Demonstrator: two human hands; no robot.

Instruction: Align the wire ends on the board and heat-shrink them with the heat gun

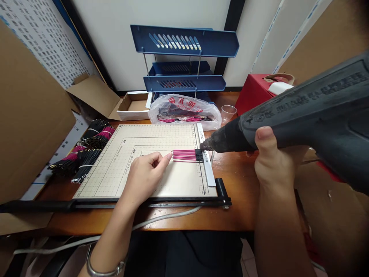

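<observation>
A row of thin pink wires with black ends [187, 155] lies flat, side by side, across the right part of a cream paper cutter board [115, 169]. My left hand [148, 171] rests on the board with its fingers curled in, thumb and fingertips closed at the left ends of the wires. In my right hand [272, 161] is a dark grey heat gun [288, 107], gripped by its handle with the thumb along its side. Its nozzle points left and down, close over the black ends at the board's white edge strip [206, 161].
Bundles of black and pink wires [89, 150] lie left of the board. Behind stand a plastic bag [184, 105] holding wires, a clear cup [228, 112], a blue rack [184, 82], an open carton [134, 111] and a red box [253, 92]. A grey cable [167, 216] runs along the front.
</observation>
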